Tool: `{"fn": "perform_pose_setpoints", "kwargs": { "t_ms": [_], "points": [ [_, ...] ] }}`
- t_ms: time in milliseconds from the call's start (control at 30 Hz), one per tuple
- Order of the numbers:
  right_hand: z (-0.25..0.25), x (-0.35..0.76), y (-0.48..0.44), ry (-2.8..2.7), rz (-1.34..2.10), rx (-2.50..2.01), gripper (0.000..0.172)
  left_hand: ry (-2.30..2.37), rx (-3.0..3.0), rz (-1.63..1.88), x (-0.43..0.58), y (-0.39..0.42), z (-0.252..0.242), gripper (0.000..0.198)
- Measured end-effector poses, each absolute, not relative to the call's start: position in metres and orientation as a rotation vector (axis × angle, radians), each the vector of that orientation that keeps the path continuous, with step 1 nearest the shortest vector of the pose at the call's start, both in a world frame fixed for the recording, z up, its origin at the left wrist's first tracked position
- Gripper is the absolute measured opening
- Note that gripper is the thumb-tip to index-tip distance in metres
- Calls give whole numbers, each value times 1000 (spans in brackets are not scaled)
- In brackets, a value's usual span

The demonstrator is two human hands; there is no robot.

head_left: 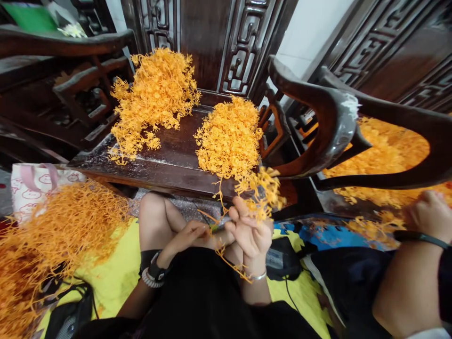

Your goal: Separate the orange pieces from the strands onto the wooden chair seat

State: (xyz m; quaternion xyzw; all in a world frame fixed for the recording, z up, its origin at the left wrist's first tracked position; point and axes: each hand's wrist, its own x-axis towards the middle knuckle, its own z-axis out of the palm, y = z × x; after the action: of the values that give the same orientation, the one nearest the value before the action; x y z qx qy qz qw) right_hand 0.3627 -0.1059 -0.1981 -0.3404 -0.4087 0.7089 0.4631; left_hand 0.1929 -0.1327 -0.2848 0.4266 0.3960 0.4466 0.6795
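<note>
My right hand (pixel 251 230) is closed around a bunch of orange plastic flower sprigs (pixel 263 190), held up over my lap. My left hand (pixel 192 234) pinches a thin green stem end (pixel 214 228) right next to the right hand's fingers. Loose orange strands (pixel 231 263) hang below both hands. A watch and bead bracelet sit on my left wrist, a silver bangle on my right.
Two heaps of orange sprigs (pixel 157 96) (pixel 229 136) lie on a dark wooden chair seat (pixel 169 155). A pile of bare orange stems (pixel 60 235) lies at left beside a pink bag (pixel 33 186). Another person's hand (pixel 429 214) works at right near more orange flowers (pixel 384 150).
</note>
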Motion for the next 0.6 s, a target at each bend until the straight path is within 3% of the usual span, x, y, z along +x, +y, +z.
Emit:
{"fn": "perform_pose_setpoints", "kwargs": {
  "t_ms": [167, 333, 500, 600],
  "points": [
    [-194, 359, -111, -982, 1851, -834, 32, 947, 762, 1096, 195, -139, -303, 19],
    [-201, 365, -109, -1092, 1796, -867, 39, 1035, 636, 1188, 193, -135, -319, 28],
    [-206, 362, -108, -1248, 1560, -1034, 39, 1169, 858, 1462, 189, -142, -277, 24],
    [-211, 352, -110, -1379, 1324, -1150, 29, 1050, 1197, 1380, 196, -142, -243, 39]
  ]
}}
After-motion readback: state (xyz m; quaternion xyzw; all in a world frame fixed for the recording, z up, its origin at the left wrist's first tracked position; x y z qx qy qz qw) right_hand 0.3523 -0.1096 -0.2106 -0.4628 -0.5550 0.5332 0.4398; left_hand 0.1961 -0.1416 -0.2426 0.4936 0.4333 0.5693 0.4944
